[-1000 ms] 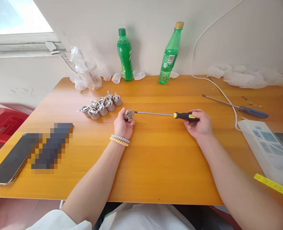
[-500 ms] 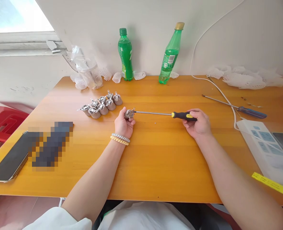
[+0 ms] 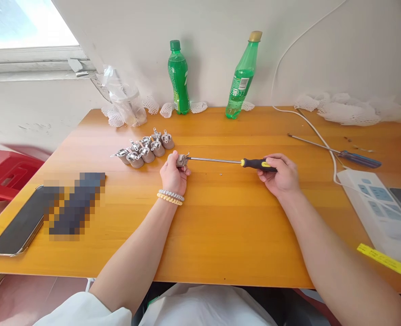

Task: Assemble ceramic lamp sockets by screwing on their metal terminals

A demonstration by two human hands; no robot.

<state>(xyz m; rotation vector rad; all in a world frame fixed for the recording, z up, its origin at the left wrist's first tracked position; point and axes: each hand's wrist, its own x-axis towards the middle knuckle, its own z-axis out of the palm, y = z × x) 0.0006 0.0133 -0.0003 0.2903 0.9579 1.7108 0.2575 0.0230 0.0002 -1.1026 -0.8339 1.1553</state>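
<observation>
My left hand (image 3: 175, 175) is closed around a small grey-brown cylindrical part with metal tabs (image 3: 182, 160), which looks like a lamp socket. Its metal end faces right. In my right hand (image 3: 279, 175) is a screwdriver (image 3: 217, 160), gripped by its black and yellow handle. The long shaft lies level, and its tip meets the metal end of the held part; the exact contact point is too small to make out. Several similar parts (image 3: 147, 154) with metal strips on top stand grouped on the table beyond my left hand.
Two green bottles (image 3: 179, 83) (image 3: 243, 79) stand against the wall. At right lie a blue-handled screwdriver (image 3: 359, 158), a white cable (image 3: 322, 141) and a power strip (image 3: 365, 199). A phone (image 3: 16, 222) lies at left. A tiny nut-like piece (image 3: 220, 174) sits between my hands.
Both hands have shifted very slightly left with the socket-like part and the screwdriver. The part appears turned a little in my left fingers. The tip stays at its metal end.
</observation>
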